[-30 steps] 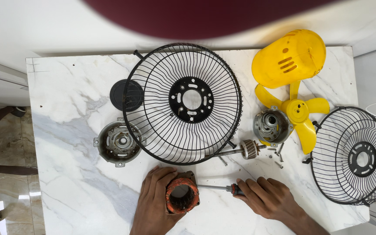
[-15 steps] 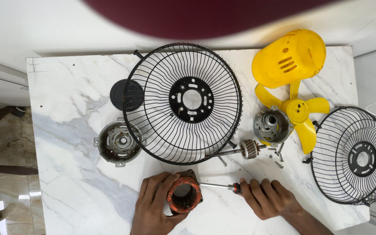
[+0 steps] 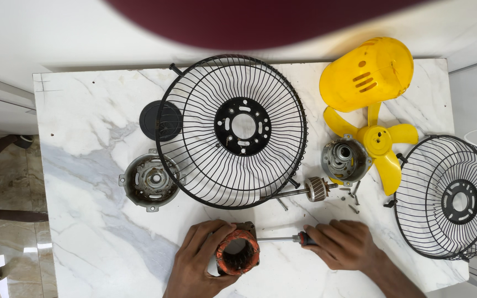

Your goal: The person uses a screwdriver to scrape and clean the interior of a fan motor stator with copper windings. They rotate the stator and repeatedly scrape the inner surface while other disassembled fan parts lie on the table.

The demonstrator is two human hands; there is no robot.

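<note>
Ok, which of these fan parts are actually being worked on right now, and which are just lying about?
In hand:
- copper coil, held by the left hand
- screwdriver, in the right hand, tip at the coil

Lying about:
- big black grille
- second grille
- yellow housing
- yellow blades
- two metal motor caps
- rotor
- loose screws

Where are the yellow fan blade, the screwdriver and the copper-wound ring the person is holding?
yellow fan blade (image 3: 378, 139), head view, on its central hub.
screwdriver (image 3: 276, 239), head view, on its bare metal shaft.
copper-wound ring (image 3: 228, 268), head view, on its orange winding, lower left rim.
</note>
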